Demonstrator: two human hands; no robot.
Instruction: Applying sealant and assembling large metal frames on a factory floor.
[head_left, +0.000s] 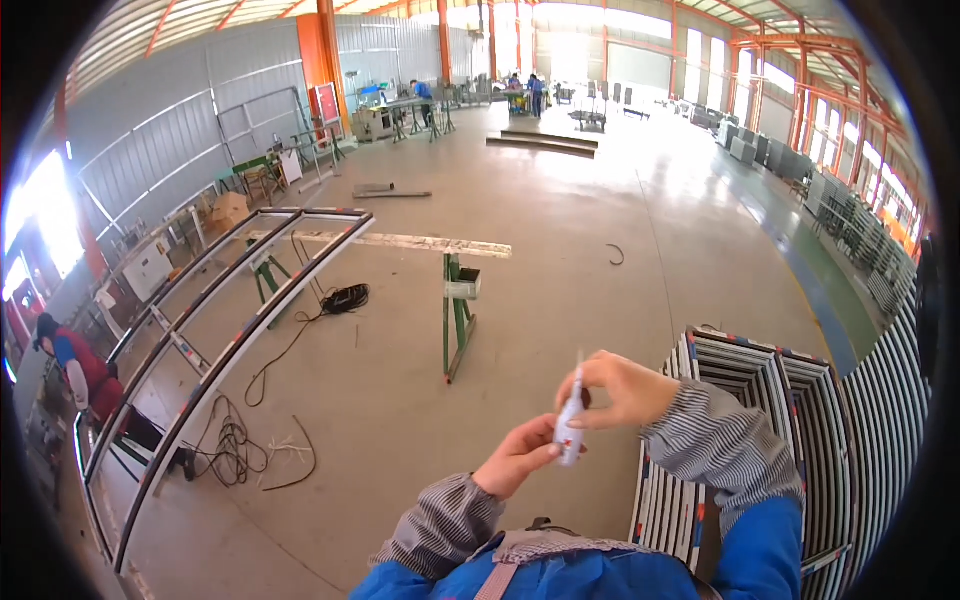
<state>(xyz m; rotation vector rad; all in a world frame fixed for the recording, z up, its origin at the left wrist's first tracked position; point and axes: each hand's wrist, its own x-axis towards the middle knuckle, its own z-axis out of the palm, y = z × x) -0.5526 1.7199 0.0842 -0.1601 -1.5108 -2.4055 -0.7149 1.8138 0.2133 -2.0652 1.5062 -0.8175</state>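
A small white squeeze bottle (570,432) with a long thin nozzle and red marks on its side stands nearly upright in front of my body. My left hand (522,455) is closed round its lower part, the fingertips pressed to the side. From the right, my right hand (622,390) pinches the upper part near the nozzle. Striped sleeve covers are on both forearms. What the bottle contains cannot be seen.
A long dark-edged metal frame (222,368) rests across a beam (430,243) on green trestles (455,320) at left. Stacked frames (765,362) crowd the right side. Black cable (345,299) and loose strips lie on the floor. A person in a red vest (90,375) bends at far left.
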